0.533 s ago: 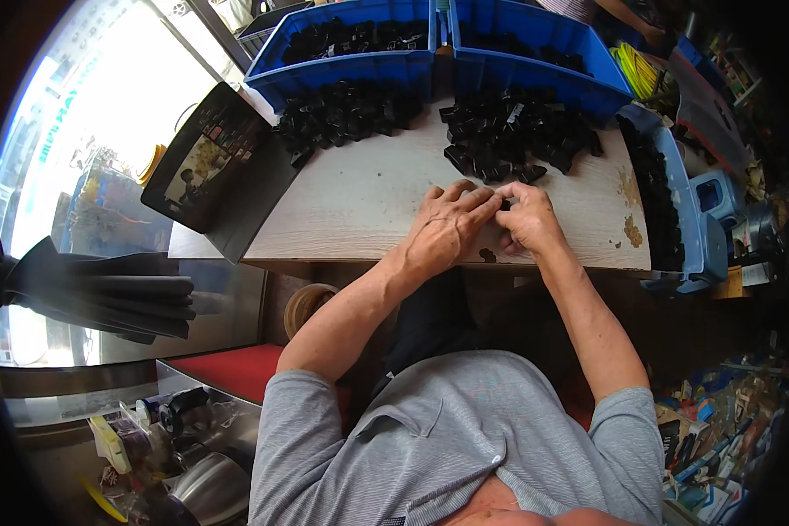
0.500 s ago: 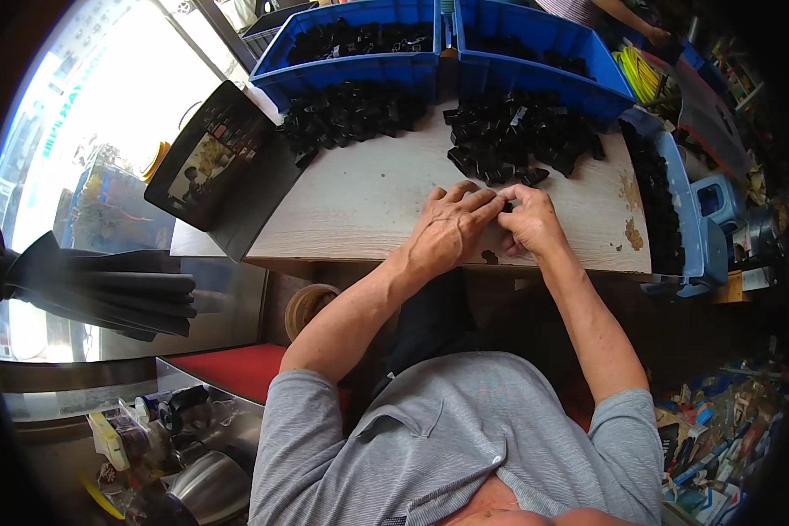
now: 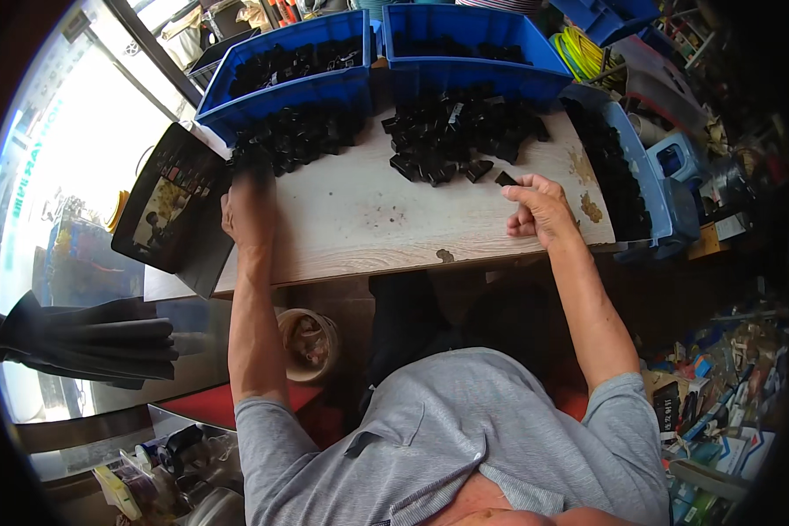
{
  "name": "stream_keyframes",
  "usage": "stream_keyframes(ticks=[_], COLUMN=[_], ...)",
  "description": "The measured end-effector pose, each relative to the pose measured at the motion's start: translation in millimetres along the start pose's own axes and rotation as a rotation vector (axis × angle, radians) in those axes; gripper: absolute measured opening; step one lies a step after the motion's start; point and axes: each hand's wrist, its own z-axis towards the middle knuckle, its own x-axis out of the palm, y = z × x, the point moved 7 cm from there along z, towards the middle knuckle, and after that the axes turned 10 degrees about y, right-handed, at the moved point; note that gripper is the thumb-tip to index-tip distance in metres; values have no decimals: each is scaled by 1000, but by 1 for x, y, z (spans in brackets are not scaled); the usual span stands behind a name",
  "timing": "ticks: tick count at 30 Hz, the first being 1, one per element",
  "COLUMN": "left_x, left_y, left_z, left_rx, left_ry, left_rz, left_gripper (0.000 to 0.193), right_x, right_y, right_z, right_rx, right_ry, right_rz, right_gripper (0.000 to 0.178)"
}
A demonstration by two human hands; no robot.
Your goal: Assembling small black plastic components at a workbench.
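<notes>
Two hands that were pressed close together at the near edge of the table (image 3: 368,219) half a second ago are now far apart. The left hand (image 3: 247,213) has swung out to the left pile (image 3: 300,133) of black parts; it is blurred, so I cannot tell if its fingers are spread or holding anything. The pile lies just past its fingertips, and a dark tray (image 3: 171,210) sits right beside it. The right hand (image 3: 539,209) has moved to the right, fingers curled in, with the fingertips pinching one small black part (image 3: 505,179). The middle pile (image 3: 460,131) lies just beyond that part, in front of the blue bins (image 3: 465,74).
</notes>
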Motion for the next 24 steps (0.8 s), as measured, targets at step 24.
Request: stream_keyframes(ticks=[24], left_x=[-32], left_y=[-111], left_z=[-34], left_rx=[601], left_ry=[100], left_rz=[-215], left_gripper=[48], right_x=[19], right_y=[27], right_z=[39], right_rx=[5], right_ry=[-42], right_rz=[-438], right_gripper=[44])
